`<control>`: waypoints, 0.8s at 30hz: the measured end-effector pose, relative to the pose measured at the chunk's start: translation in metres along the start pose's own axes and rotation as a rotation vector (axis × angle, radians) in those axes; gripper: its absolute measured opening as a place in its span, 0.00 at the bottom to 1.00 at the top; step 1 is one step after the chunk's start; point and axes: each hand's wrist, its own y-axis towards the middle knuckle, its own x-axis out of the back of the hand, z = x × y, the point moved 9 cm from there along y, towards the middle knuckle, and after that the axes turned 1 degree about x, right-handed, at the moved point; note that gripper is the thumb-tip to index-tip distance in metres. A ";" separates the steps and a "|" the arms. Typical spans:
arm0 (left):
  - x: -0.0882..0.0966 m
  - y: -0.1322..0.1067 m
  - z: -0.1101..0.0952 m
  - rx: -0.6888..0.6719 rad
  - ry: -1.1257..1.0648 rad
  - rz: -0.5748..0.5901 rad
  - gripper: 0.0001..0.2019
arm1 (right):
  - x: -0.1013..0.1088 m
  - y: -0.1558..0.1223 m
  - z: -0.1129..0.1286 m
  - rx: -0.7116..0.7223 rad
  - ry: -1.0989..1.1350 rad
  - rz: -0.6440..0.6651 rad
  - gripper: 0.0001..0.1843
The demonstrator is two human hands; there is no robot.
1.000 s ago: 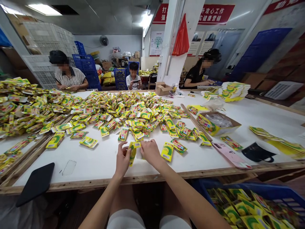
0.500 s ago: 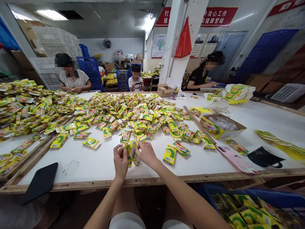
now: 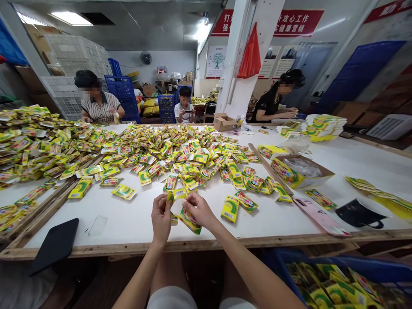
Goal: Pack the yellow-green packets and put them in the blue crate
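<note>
My left hand [image 3: 161,219] is closed around the edge of a small yellow-and-green printed carton [image 3: 174,219], its thumb and fingers pinching it. Close beside it, my right hand [image 3: 200,211] pinches a second carton [image 3: 190,221] near its white flap. This one tilts downward, with its red and green printed face showing. Both hands are just above the white tabletop, near its front edge. Beyond them lies a large loose heap of the same cartons [image 3: 180,150], many with flaps standing open. To the right of my right hand lies a single yellow carton [image 3: 229,208].
Wooden strips [image 3: 270,169] divide the table. A pink phone [image 3: 322,216], a black cup-like item [image 3: 360,213] and an open box with plastic bags [image 3: 302,169] are at right. A black tablet-like slab [image 3: 56,244] overhangs the front left. A blue crate [image 3: 283,257] stands lower right. Other people sit across.
My right hand has turned its carton outward and down, so its printed face now shows below the fingers. My left hand stays nearly in place, gripping its carton.
</note>
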 end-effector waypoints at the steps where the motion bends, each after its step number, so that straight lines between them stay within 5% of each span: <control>1: 0.000 -0.001 -0.001 -0.010 -0.006 -0.008 0.14 | -0.004 -0.003 0.000 -0.012 0.011 0.016 0.16; 6: 0.004 0.000 -0.005 -0.069 -0.020 -0.053 0.15 | -0.018 -0.016 -0.004 -0.064 0.023 0.093 0.14; 11: 0.011 0.002 -0.004 -0.003 -0.004 -0.050 0.17 | 0.034 -0.011 -0.001 -0.050 -0.394 -0.116 0.11; 14: 0.001 -0.004 0.002 0.092 -0.037 0.057 0.18 | 0.052 -0.005 0.015 0.008 -0.374 -0.209 0.13; 19: -0.016 -0.016 0.005 0.143 -0.086 0.174 0.18 | 0.017 0.001 0.014 -0.057 -0.131 0.037 0.19; 24: -0.016 -0.018 0.012 0.198 -0.069 0.170 0.23 | 0.013 -0.007 0.016 -0.003 -0.377 -0.025 0.17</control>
